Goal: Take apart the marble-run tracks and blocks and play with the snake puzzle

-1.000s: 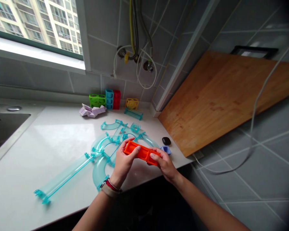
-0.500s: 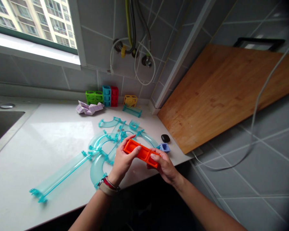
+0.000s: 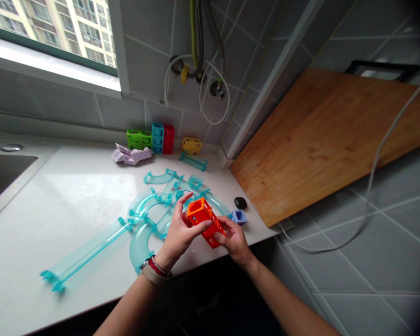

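Between my two hands, over the counter's front edge, is an orange hollow block (image 3: 198, 211), tilted with its open square end facing up. My left hand (image 3: 180, 233) grips it from the left, thumb across its side and index finger raised. My right hand (image 3: 236, 240) holds the lower right end between thumb and fingers, which hide part of it. Behind my hands lie clear teal track pieces (image 3: 140, 247), curved and joined together. A long straight teal track (image 3: 87, 254) reaches toward the lower left. Close to my right hand sits a small blue-purple cube (image 3: 238, 217).
Against the back wall stand green blocks (image 3: 139, 139), a blue block (image 3: 157, 138), a red block (image 3: 168, 139) and a yellow block (image 3: 191, 146). A lilac folded shape (image 3: 131, 155) lies before them. A black oval object (image 3: 240, 203) is near the leaning wooden board (image 3: 322, 140). A sink (image 3: 7, 175) is left.
My hands have turned the orange block from lying lengthwise across to a steeper tilt, so its open end now shows. The view has shifted slightly.
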Demonstrator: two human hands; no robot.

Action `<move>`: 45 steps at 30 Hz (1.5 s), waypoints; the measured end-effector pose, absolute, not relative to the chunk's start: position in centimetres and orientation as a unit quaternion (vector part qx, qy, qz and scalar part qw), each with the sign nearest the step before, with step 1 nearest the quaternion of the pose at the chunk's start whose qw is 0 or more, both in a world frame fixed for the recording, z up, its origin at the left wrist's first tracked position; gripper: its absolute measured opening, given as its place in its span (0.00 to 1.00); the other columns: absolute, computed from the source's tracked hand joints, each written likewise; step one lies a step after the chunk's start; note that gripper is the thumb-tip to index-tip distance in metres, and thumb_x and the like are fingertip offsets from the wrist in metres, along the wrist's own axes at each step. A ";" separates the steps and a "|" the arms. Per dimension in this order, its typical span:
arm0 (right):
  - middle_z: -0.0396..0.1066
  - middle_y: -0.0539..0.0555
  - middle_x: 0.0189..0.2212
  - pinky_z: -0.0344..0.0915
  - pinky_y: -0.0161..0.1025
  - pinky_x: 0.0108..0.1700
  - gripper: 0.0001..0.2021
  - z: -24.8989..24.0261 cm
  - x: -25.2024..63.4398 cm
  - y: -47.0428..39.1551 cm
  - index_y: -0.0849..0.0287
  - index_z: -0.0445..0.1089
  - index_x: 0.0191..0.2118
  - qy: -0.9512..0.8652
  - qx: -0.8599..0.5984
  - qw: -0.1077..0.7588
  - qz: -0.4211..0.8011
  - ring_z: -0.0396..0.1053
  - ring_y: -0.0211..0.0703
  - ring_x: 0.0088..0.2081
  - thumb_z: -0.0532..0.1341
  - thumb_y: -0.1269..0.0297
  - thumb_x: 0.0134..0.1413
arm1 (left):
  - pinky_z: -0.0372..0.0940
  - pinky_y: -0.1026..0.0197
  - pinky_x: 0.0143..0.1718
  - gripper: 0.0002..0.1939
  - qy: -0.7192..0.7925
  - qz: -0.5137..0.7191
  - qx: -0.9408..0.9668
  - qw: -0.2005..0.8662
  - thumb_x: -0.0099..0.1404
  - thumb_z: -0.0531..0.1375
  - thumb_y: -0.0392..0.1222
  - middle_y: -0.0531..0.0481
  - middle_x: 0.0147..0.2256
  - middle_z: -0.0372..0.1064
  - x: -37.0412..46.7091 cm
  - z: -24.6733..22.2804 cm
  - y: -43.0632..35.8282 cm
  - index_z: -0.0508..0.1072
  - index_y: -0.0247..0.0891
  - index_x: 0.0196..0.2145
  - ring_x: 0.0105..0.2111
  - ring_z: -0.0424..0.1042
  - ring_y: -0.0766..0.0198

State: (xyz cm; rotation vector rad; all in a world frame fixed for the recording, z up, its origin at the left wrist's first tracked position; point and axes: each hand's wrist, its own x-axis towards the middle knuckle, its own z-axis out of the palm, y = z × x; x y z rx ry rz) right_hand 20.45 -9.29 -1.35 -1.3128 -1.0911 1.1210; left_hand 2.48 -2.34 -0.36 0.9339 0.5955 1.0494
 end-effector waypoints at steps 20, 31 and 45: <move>0.76 0.54 0.50 0.75 0.48 0.51 0.24 -3.5 20.9 -8.9 0.48 0.80 0.51 -0.529 -0.523 0.476 0.470 0.75 0.54 0.50 0.77 0.56 0.46 | 0.72 0.53 0.49 0.45 0.256 0.457 0.520 0.674 0.53 0.76 0.39 0.43 0.48 0.78 2.8 -0.7 -3.0 0.61 0.44 0.64 0.44 0.80 0.52; 0.82 0.56 0.44 0.74 0.53 0.52 0.22 -3.4 20.3 -8.6 0.51 0.80 0.49 -0.528 -0.533 0.476 0.459 0.78 0.58 0.47 0.72 0.45 0.51 | 0.74 0.53 0.45 0.32 0.291 0.503 0.541 0.608 0.65 0.68 0.51 0.38 0.52 0.77 3.2 -2.0 -2.9 0.64 0.40 0.62 0.47 0.80 0.51; 0.82 0.60 0.49 0.73 0.56 0.56 0.27 -4.3 20.2 -8.1 0.56 0.80 0.51 -0.497 -0.540 0.504 0.455 0.79 0.62 0.52 0.69 0.40 0.56 | 0.72 0.51 0.49 0.33 0.334 0.517 0.556 0.559 0.67 0.65 0.47 0.39 0.51 0.77 4.3 -2.9 -1.9 0.61 0.40 0.65 0.45 0.80 0.52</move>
